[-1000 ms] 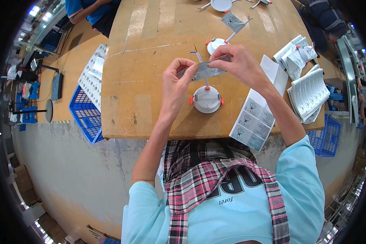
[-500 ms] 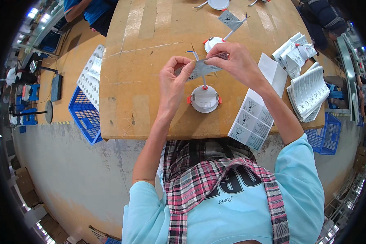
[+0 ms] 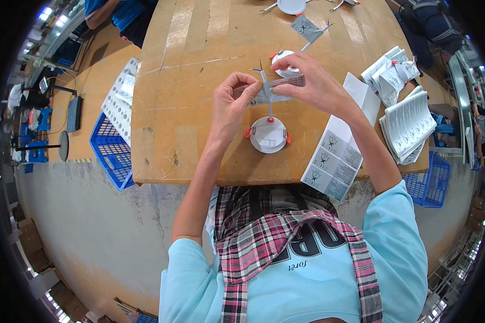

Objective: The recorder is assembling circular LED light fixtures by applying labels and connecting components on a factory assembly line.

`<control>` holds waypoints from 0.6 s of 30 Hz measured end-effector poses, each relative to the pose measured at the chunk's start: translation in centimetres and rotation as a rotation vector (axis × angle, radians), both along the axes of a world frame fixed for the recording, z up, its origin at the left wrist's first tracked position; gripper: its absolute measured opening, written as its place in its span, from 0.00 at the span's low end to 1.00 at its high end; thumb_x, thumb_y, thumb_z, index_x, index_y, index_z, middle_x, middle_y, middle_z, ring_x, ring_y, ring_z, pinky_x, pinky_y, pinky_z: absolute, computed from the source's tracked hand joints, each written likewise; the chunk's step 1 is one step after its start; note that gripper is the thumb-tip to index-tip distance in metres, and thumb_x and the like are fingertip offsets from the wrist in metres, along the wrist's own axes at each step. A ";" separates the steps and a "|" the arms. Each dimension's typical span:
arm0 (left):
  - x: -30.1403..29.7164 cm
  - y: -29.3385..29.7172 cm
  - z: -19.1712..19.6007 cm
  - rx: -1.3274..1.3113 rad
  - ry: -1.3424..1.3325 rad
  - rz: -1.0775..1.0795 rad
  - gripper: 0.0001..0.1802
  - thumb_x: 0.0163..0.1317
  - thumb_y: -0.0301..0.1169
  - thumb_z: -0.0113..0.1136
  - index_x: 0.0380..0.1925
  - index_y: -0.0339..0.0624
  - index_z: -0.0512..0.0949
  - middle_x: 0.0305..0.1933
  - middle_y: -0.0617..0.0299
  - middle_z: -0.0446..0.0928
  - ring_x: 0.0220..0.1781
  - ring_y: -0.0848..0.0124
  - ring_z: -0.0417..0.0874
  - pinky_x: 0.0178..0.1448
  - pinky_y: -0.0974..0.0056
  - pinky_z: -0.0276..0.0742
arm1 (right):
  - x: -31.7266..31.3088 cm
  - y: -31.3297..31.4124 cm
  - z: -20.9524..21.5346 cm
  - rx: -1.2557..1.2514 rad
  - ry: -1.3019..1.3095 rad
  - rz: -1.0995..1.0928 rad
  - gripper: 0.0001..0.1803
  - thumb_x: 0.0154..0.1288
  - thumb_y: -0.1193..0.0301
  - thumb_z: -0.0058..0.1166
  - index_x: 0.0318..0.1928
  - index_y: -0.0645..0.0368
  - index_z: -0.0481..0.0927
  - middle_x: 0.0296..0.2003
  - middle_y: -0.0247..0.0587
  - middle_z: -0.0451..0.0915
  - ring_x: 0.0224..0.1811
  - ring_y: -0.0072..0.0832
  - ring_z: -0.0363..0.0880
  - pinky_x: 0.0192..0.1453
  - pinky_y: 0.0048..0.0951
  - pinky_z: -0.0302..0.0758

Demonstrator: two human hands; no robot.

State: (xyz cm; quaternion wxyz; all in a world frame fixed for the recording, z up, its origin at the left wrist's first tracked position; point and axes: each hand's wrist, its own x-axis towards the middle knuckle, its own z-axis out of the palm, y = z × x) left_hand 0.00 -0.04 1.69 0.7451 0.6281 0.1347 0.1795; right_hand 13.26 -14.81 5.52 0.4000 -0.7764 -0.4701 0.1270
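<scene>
A silver-grey sticker label is wrapped partly around the white cable of a small round downlight. My left hand pinches the label's left part, close to the cable. On the other side, my right hand pinches its right part between thumb and fingers. The downlight lies on the table just below my hands, with red-tipped spring clips on both sides. Above the label, bare wire ends stick up from the cable. Beyond my right hand lies another downlight, its cable carrying a folded silver label.
A sheet of silver labels overhangs the near edge of the table. Stacked folded leaflets lie to the right. Blue crates flank the table, and a perforated white tray rests on the left one. A person in blue stands far left.
The label has been brought closer around the cable, and my right hand has dipped slightly. The downlight has shifted a little left and down.
</scene>
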 end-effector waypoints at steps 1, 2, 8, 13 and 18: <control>0.0 0.1 0.1 -0.017 -0.001 -0.005 0.08 0.62 0.31 0.62 0.35 0.39 0.77 0.33 0.68 0.78 0.36 0.83 0.76 0.42 0.76 0.71 | 0.0 0.1 -0.2 0.109 -0.138 0.020 0.20 0.55 0.59 0.62 0.41 0.62 0.79 0.33 0.41 0.77 0.35 0.35 0.77 0.42 0.34 0.74; 0.0 0.1 0.1 -0.034 -0.001 -0.010 0.08 0.61 0.32 0.63 0.35 0.39 0.77 0.33 0.68 0.78 0.36 0.83 0.76 0.42 0.76 0.70 | 0.1 0.3 -0.3 0.110 -0.137 0.023 0.20 0.55 0.59 0.62 0.41 0.62 0.79 0.33 0.41 0.77 0.35 0.35 0.77 0.42 0.34 0.74; 0.0 0.0 -0.4 -0.059 -0.014 0.062 0.16 0.65 0.36 0.57 0.47 0.36 0.73 0.37 0.63 0.79 0.39 0.78 0.78 0.47 0.71 0.73 | -0.3 1.3 0.8 -0.117 -0.008 0.066 0.13 0.57 0.64 0.61 0.34 0.62 0.79 0.29 0.38 0.77 0.37 0.30 0.76 0.39 0.31 0.71; -0.9 0.3 -0.4 -0.222 0.041 0.112 0.21 0.64 0.36 0.58 0.52 0.34 0.70 0.41 0.60 0.80 0.41 0.77 0.78 0.48 0.70 0.72 | -0.2 1.1 0.8 -0.115 0.197 0.011 0.15 0.57 0.64 0.60 0.32 0.66 0.79 0.25 0.41 0.77 0.27 0.28 0.74 0.32 0.29 0.69; -1.1 0.6 -0.6 0.028 0.128 -0.029 0.16 0.65 0.34 0.57 0.47 0.34 0.76 0.40 0.61 0.80 0.42 0.77 0.79 0.50 0.68 0.73 | -0.2 0.9 1.0 -0.144 0.242 0.005 0.14 0.58 0.65 0.60 0.31 0.66 0.79 0.24 0.41 0.76 0.27 0.28 0.73 0.32 0.29 0.69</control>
